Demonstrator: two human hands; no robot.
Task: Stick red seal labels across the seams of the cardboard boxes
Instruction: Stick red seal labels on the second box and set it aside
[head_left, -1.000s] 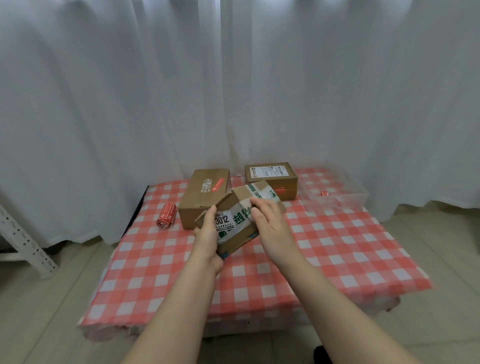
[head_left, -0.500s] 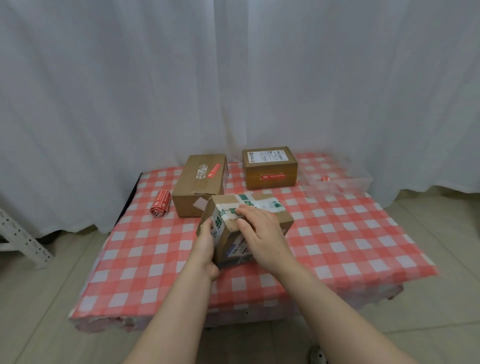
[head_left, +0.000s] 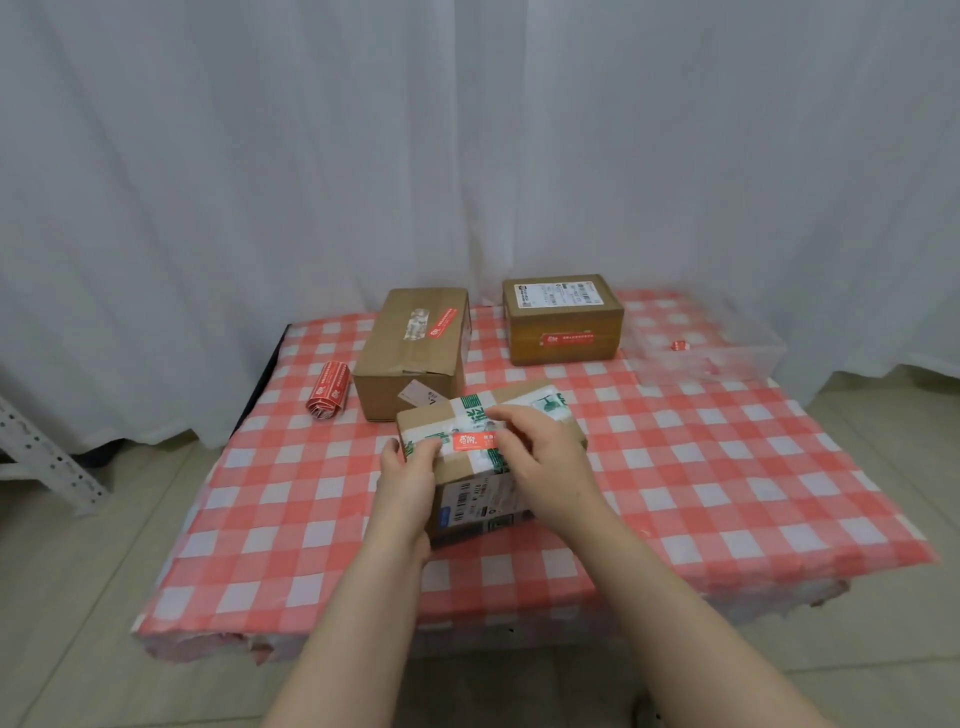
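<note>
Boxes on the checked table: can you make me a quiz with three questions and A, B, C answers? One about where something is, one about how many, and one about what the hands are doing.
1. Where is the roll of red labels?
A. Left of the back-left box
B. On top of a box
C. On the floor

2. How many boxes are on the table?
A. Two
B. Three
C. Five

3. What are the hands doing?
A. Both touch the near box
B. Both hang in the air
C. One lifts the roll

Answers:
1 A, the roll lies on the cloth beside that box.
2 B, two stand at the back and one in front.
3 A, the left hand holds it and the right hand rests on top, fingers by its red label.
</note>
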